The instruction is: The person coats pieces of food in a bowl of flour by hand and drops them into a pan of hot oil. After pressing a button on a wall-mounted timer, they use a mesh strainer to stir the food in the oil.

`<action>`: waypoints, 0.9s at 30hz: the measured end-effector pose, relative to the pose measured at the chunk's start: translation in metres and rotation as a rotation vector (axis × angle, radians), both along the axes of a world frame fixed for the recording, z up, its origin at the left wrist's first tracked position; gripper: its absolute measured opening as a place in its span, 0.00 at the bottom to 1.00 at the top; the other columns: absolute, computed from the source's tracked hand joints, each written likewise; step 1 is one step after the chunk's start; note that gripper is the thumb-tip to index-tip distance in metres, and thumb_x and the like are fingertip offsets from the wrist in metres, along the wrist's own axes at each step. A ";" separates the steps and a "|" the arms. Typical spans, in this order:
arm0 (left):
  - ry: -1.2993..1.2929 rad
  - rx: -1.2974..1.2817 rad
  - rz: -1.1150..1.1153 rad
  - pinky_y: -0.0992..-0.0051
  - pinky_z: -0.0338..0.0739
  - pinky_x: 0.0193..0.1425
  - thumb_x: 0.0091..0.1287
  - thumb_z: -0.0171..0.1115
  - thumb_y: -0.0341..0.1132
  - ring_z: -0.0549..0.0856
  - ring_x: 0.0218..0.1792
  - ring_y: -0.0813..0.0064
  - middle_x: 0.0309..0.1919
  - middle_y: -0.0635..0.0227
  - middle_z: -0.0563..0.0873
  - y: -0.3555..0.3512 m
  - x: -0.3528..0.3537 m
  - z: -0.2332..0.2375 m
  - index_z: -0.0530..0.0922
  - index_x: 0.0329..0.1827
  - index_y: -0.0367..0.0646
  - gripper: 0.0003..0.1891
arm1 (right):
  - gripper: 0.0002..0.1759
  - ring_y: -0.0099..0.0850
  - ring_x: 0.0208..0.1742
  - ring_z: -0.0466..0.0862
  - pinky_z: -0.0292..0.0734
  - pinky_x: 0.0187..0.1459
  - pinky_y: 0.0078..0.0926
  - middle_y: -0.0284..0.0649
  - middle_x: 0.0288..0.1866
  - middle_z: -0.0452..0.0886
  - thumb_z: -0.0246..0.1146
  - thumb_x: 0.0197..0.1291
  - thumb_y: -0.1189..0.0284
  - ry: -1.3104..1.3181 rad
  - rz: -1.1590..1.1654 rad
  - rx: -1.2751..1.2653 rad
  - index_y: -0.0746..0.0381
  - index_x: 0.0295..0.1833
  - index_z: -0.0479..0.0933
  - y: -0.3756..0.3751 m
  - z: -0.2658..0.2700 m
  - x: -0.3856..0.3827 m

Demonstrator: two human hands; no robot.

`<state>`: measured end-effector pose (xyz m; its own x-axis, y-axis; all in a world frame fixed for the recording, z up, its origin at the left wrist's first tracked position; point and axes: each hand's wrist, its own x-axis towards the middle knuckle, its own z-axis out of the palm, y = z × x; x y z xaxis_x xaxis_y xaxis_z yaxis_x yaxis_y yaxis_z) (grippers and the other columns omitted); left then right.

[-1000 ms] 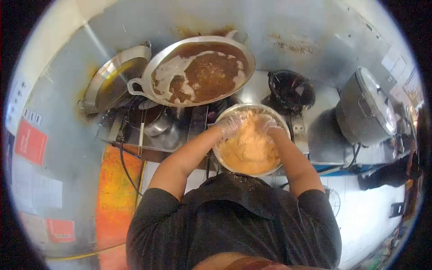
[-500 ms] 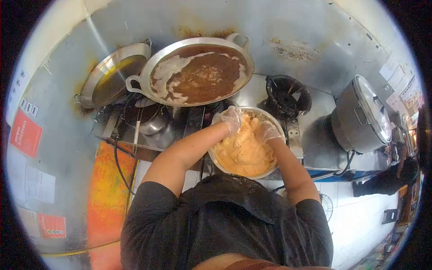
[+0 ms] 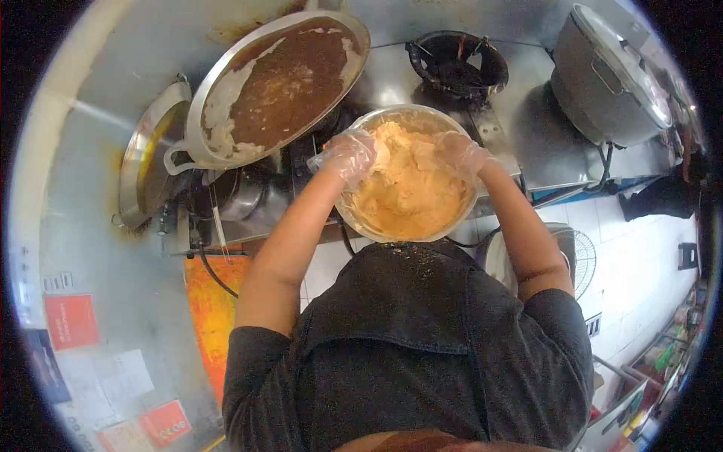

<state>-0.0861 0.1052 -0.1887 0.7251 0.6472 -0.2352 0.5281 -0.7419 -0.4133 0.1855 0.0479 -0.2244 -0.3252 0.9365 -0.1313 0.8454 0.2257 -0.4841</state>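
Note:
A round metal bowl [image 3: 461, 212] sits in front of my body, holding a pale orange, floury food mix [image 3: 410, 200] with lumpy coated pieces. My left hand [image 3: 351, 154], in a clear plastic glove, reaches inside the left rim, its fingers closed around a coated lump [image 3: 382, 160]. From the right side, my right hand [image 3: 461, 156], gloved likewise, dips into the mix with its fingers curled on coated food. The fingertips of both hands are partly covered by the mix.
A large two-handled wok [image 3: 197, 135] of bubbling brown liquid stands left, beside a smaller pan of oil [image 3: 154, 162]. A black burner [image 3: 459, 66] lies behind the bowl. At right stands a big lidded pot [image 3: 602, 83]. A wire strainer [image 3: 578, 260] hangs low right.
The camera view has turned and shifted, so the wok now appears further left and higher. My hands have moved apart toward the bowl's sides, and lumps between them have shifted.

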 end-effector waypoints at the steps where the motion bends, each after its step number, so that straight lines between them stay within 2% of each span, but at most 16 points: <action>1: -0.166 -0.088 0.057 0.66 0.82 0.40 0.62 0.58 0.32 0.86 0.37 0.64 0.38 0.55 0.86 0.000 -0.001 -0.001 0.80 0.44 0.34 0.12 | 0.18 0.47 0.51 0.80 0.73 0.57 0.39 0.54 0.50 0.81 0.58 0.57 0.64 0.011 -0.007 -0.002 0.61 0.49 0.80 -0.001 -0.008 0.003; 3: -0.324 -0.176 0.114 0.69 0.80 0.40 0.65 0.56 0.33 0.85 0.34 0.70 0.36 0.62 0.85 -0.004 -0.014 -0.020 0.80 0.38 0.37 0.09 | 0.17 0.46 0.53 0.79 0.73 0.58 0.38 0.51 0.53 0.79 0.58 0.56 0.66 0.059 0.089 0.164 0.60 0.49 0.80 0.001 -0.041 0.010; 4: -0.610 -0.308 -0.035 0.70 0.80 0.39 0.67 0.56 0.35 0.84 0.33 0.71 0.35 0.64 0.85 -0.006 -0.029 -0.054 0.80 0.40 0.38 0.10 | 0.17 0.46 0.54 0.79 0.73 0.58 0.38 0.51 0.54 0.79 0.58 0.56 0.66 0.074 0.119 0.220 0.60 0.49 0.79 0.003 -0.058 0.011; 6: -0.890 -0.443 -0.190 0.71 0.80 0.39 0.68 0.57 0.37 0.83 0.32 0.72 0.34 0.66 0.85 0.005 -0.049 -0.137 0.81 0.42 0.39 0.11 | 0.15 0.46 0.57 0.78 0.73 0.59 0.36 0.48 0.55 0.78 0.58 0.55 0.69 -0.214 0.038 0.012 0.59 0.48 0.79 0.013 -0.089 0.013; 8: -1.185 -0.828 0.178 0.72 0.79 0.38 0.68 0.58 0.40 0.82 0.33 0.74 0.34 0.68 0.84 0.020 -0.059 -0.189 0.81 0.44 0.39 0.13 | 0.14 0.46 0.57 0.77 0.73 0.59 0.36 0.48 0.54 0.78 0.57 0.56 0.70 -0.151 0.033 0.001 0.59 0.47 0.79 0.008 -0.080 0.010; 9: -1.284 -0.947 0.311 0.73 0.79 0.38 0.68 0.59 0.40 0.82 0.33 0.75 0.35 0.68 0.83 0.016 -0.054 -0.173 0.81 0.45 0.39 0.13 | 0.14 0.46 0.57 0.77 0.74 0.59 0.36 0.48 0.53 0.78 0.57 0.56 0.70 -0.121 0.033 -0.004 0.60 0.47 0.79 0.005 -0.072 0.009; 11: -0.984 -1.072 0.650 0.75 0.78 0.38 0.68 0.59 0.38 0.81 0.35 0.78 0.38 0.70 0.82 0.003 -0.043 -0.120 0.79 0.48 0.38 0.13 | 0.13 0.47 0.55 0.78 0.74 0.58 0.36 0.49 0.51 0.79 0.57 0.56 0.69 -0.002 0.046 0.013 0.61 0.45 0.79 -0.002 -0.052 0.008; 12: -0.982 -1.072 0.652 0.75 0.78 0.38 0.68 0.59 0.38 0.81 0.35 0.78 0.38 0.70 0.82 -0.009 -0.035 -0.090 0.79 0.48 0.38 0.13 | 0.13 0.47 0.54 0.79 0.75 0.57 0.36 0.49 0.51 0.79 0.57 0.56 0.69 0.042 0.051 0.024 0.61 0.45 0.79 -0.008 -0.036 0.006; 14: -1.269 -1.209 0.993 0.75 0.78 0.36 0.69 0.56 0.36 0.82 0.38 0.76 0.43 0.67 0.82 -0.029 -0.024 -0.049 0.77 0.52 0.38 0.14 | 0.14 0.47 0.51 0.81 0.76 0.55 0.37 0.50 0.48 0.81 0.58 0.56 0.67 0.077 -0.032 0.007 0.63 0.44 0.79 -0.019 0.005 -0.004; 15: -1.270 -1.207 0.989 0.75 0.78 0.36 0.69 0.56 0.36 0.82 0.38 0.76 0.43 0.67 0.82 -0.030 -0.023 -0.049 0.77 0.52 0.38 0.14 | 0.16 0.47 0.49 0.82 0.77 0.53 0.37 0.50 0.45 0.83 0.58 0.56 0.65 0.066 -0.121 -0.020 0.64 0.44 0.79 -0.021 0.018 -0.008; 17: -1.948 -1.597 1.133 0.72 0.80 0.36 0.71 0.54 0.35 0.85 0.37 0.71 0.40 0.68 0.86 -0.032 -0.021 -0.046 0.79 0.52 0.42 0.12 | 0.17 0.48 0.47 0.82 0.77 0.52 0.39 0.51 0.43 0.83 0.58 0.56 0.63 0.052 -0.155 0.011 0.65 0.43 0.80 -0.017 0.016 -0.007; 20: -2.237 -1.887 1.142 0.73 0.80 0.39 0.71 0.54 0.36 0.86 0.40 0.72 0.45 0.67 0.86 -0.034 -0.013 -0.031 0.77 0.55 0.42 0.13 | 0.17 0.48 0.49 0.82 0.76 0.53 0.38 0.52 0.46 0.82 0.57 0.58 0.64 -0.161 -0.047 0.040 0.65 0.45 0.80 -0.005 -0.006 0.001; 22: -2.115 -1.746 0.977 0.76 0.79 0.41 0.71 0.54 0.36 0.84 0.39 0.74 0.44 0.69 0.85 -0.040 -0.009 -0.028 0.76 0.55 0.43 0.13 | 0.17 0.47 0.53 0.80 0.74 0.55 0.37 0.52 0.51 0.80 0.55 0.60 0.66 -0.363 0.100 0.044 0.64 0.49 0.80 0.010 -0.027 -0.001; 25: -1.739 -1.482 1.229 0.77 0.79 0.39 0.69 0.58 0.38 0.82 0.32 0.75 0.39 0.73 0.83 -0.048 0.011 -0.039 0.77 0.50 0.46 0.11 | 0.16 0.47 0.44 0.84 0.78 0.48 0.40 0.55 0.41 0.84 0.58 0.56 0.63 -0.310 0.012 0.003 0.65 0.36 0.84 0.020 -0.024 -0.019; 26: -1.520 -1.347 1.303 0.77 0.79 0.37 0.67 0.60 0.38 0.81 0.31 0.76 0.36 0.74 0.82 -0.058 0.018 -0.024 0.78 0.48 0.46 0.10 | 0.17 0.45 0.48 0.83 0.78 0.49 0.38 0.53 0.47 0.82 0.58 0.56 0.63 -0.220 -0.039 -0.044 0.65 0.44 0.82 0.012 0.002 -0.032; 27: -1.540 -1.362 1.144 0.75 0.79 0.34 0.67 0.60 0.39 0.80 0.30 0.76 0.36 0.73 0.82 -0.055 0.018 -0.037 0.77 0.47 0.46 0.10 | 0.21 0.44 0.52 0.82 0.78 0.51 0.35 0.52 0.54 0.81 0.58 0.57 0.63 -0.131 -0.091 -0.092 0.65 0.51 0.79 0.005 0.017 -0.039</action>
